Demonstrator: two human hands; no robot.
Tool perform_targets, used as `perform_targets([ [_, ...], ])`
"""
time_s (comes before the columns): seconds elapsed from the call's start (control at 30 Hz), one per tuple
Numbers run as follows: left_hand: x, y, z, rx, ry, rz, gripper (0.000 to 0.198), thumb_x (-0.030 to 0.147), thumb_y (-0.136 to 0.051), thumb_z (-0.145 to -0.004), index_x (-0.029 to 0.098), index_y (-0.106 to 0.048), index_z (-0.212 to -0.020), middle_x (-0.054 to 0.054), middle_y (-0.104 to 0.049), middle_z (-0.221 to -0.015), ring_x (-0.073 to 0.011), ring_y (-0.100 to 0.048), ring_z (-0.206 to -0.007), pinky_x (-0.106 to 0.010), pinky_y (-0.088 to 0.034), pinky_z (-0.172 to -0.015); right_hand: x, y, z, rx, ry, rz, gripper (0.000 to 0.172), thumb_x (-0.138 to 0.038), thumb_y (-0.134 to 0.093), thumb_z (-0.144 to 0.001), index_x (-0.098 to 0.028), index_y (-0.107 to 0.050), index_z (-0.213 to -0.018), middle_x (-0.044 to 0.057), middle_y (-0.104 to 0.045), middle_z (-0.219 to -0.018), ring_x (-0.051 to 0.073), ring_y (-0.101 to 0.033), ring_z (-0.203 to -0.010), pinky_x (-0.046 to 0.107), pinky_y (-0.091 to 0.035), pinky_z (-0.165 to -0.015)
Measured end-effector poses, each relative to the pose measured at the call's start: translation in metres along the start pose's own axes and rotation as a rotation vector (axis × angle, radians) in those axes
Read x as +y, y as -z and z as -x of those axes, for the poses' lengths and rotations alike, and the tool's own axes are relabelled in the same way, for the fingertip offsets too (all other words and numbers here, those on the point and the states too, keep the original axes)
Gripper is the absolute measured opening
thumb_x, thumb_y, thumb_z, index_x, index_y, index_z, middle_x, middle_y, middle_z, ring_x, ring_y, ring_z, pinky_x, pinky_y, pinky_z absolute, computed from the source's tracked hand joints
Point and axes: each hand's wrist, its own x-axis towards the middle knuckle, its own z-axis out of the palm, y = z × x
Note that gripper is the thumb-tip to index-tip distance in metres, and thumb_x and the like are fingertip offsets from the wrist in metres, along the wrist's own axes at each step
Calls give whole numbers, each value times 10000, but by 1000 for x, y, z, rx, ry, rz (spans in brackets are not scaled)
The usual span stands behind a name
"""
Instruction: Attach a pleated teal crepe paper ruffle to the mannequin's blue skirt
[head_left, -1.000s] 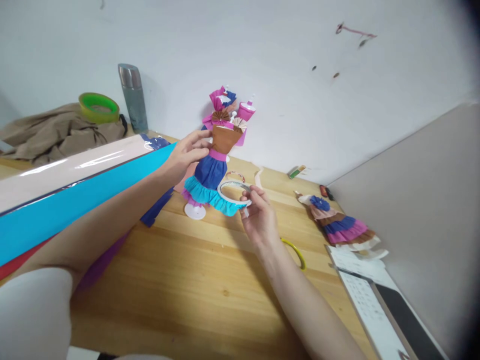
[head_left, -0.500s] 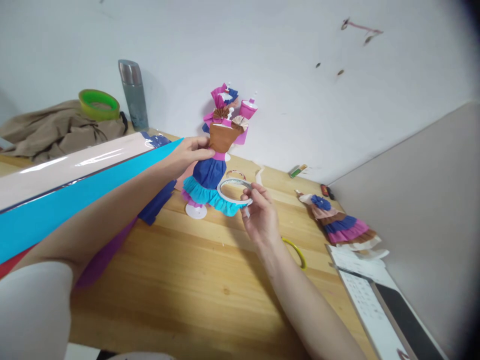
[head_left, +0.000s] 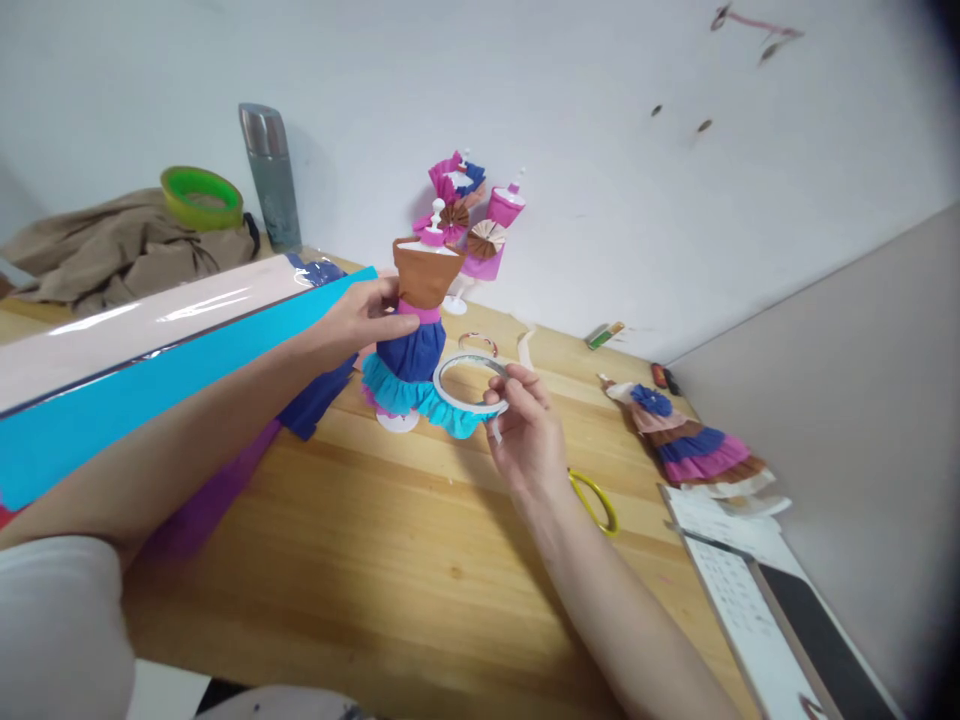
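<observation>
Light wood plank bench (head_left: 390, 560) against plain white wall (head_left: 600, 150) with a few small marks; grey partition (head_left: 862, 400) on right; even light.

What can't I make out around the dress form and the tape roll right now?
Head view only:
- Left hand: its fingers wrap behind the dress form at the waist, so the grip is unseen.
- Stand base: mostly under the teal frill.
- Tape roll: free end too small to find; right hand covers the near rim.
- Yellow ring: partly behind the right wrist.
- Printed sheet: text too small to read.
</observation>
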Motion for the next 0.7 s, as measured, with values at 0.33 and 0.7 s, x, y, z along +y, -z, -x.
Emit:
perform_targets([
  [0.33,9,-19,-5,-19,-48,-155,362,441,-861,-717,173,-792,-951,-88,-754,-1008,-291,-675,-994,-364,-517,-873,-6,5,-3,-2,50,36,250,-233,-808,-660,-221,-667,-866,-35,-698,-708,86,-626,-551,132,-420,-382],
  [0.7,-18,-15,-20,-21,-103,-41,574,467,-858,-695,187,-720,-1176,-117,-715,-1192,-338,-611,-1201,-375,-484,-1002,-3,11,-16,65,68,14,240,-208,-780,-612,-218,-662,-821,-41,-699,-662,83,-621,-535,131,-416,-387],
])
